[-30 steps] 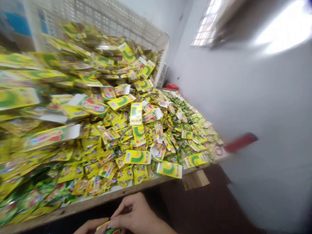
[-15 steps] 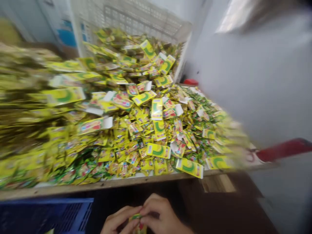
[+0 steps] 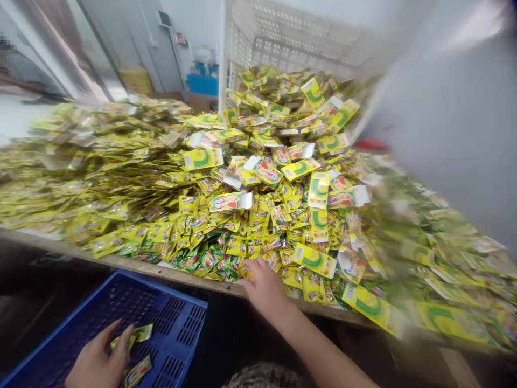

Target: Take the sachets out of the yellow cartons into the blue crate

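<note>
"Blue plastic crate (image 3: pixel 161 292) below, left hand (image 3: pixel 99 355) above: how do its fingers stand?"

"Thumb and fingers are spread apart. One packet (image 3: pixel 144 332) lies partly behind the fingertips; a second packet (image 3: pixel 138 372) lies just beside them on the crate's floor. Whether they touch cannot be told."

"And the right hand (image 3: pixel 266 291)?"

"Its fingers bend toward the front of the sachet pile (image 3: pixel 236 246), over the table edge (image 3: pixel 121 262). Whether they close on anything cannot be told."

"What could go wrong?"

"A sideways sweep of the left hand could drag the half-hidden packet along. Farther out, a hasty pull by the right hand could spill sachets, since they are heaped almost to the edge, and they might miss the crate, which sits off to the left."

"Which way do the packets point?"

"The half-hidden one slants gently, its right end farther from the person. The second slants more steeply, its far end aimed right and toward the table. Past the right hand, a yellow carton (image 3: pixel 314 261) turns its barcode end left and away, its long axis running down to the right."
</note>
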Motion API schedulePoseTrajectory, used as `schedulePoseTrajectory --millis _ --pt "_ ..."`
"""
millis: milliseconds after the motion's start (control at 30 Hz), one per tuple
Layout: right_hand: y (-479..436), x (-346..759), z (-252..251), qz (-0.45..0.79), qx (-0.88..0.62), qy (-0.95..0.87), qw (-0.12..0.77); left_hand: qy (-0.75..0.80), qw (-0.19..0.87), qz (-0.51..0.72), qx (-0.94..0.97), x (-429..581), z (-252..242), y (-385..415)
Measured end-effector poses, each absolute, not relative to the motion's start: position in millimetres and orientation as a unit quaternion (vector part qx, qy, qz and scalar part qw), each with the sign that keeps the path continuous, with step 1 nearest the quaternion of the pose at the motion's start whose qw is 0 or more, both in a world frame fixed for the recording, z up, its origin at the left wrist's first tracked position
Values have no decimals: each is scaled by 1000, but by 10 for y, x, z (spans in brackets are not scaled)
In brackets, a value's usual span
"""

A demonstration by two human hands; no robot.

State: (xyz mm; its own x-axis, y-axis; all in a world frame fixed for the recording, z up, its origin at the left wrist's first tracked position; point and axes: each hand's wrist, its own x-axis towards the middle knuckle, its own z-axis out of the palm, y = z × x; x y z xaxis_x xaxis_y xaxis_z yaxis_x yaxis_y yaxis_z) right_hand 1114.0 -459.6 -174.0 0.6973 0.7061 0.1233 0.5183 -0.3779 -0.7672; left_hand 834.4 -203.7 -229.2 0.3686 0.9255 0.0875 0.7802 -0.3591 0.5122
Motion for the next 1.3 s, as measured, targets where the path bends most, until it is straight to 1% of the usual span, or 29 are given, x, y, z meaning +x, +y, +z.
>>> schedulePoseTrajectory --millis 67,100,133,167,267,367,500,567,600,667,700,767,867,933,1033,1100,1200,1300 --pt "-4460 11147 -1795 122 -832 -358 406 447 172 239 845 8684 -2129 -2100" --pt "-4431 11158 -1820 129 -830 -345 419 398 192 258 859 8941 -2035 -2179" --pt "-4425 11174 -1841 135 -826 -328 439 365 209 260 869 9221 -1946 -2264" --pt "-4436 11195 -1855 137 -821 -310 459 355 223 232 878 9496 -1871 -2341" --pt "-4528 11264 -1868 146 -808 -256 510 372 251 216 867 10102 -1780 -2469" --pt "-4621 11316 -1862 189 -765 -187 587 394 308 228 835 10310 -1825 -2460" --pt "-4723 11357 -1797 233 -685 -126 679 389 386 332 768 10320 -1730 -2477" --pt "-4781 11354 -1709 257 -638 -120 716 359 449 358 736 10315 -1578 -2601" --pt "-4813 11345 -1654 276 -607 -120 735 333 506 339 720 10316 -1495 -2696" --pt "-4882 11321 -1542 313 -551 -125 763 272 633 239 684 10323 -1351 -2932" --pt "-4919 11310 -1496 325 -541 -130 765 246 687 177 661 10327 -1300 -3061" --pt "-4996 11293 -1440 328 -572 -136 739 226 749 79 618 10333 -1253 -3307" --pt "-5134 11287 -1458 311 -645 -118 688 223 798 18 559 10349 -1302 -3592" --pt "-5246 11280 -1507 302 -669 -96 672 208 785 -12 583 10377 -1386 -3725" --pt "-5439 11245 -1565 290 -704 -80 644 169 731 -34 660 10441 -1508 -3881" --pt "-5578 11211 -1571 225 -737 -120 626 151 714 -31 683 10488 -1543 -3980" --pt "-5799 11164 -1550 112 -766 -245 583 119 692 -44 711 10564 -1532 -4140" --pt "-6018 11119 -1560 77 -764 -281 576 94 679 -59 726 10655 -1531 -4315"
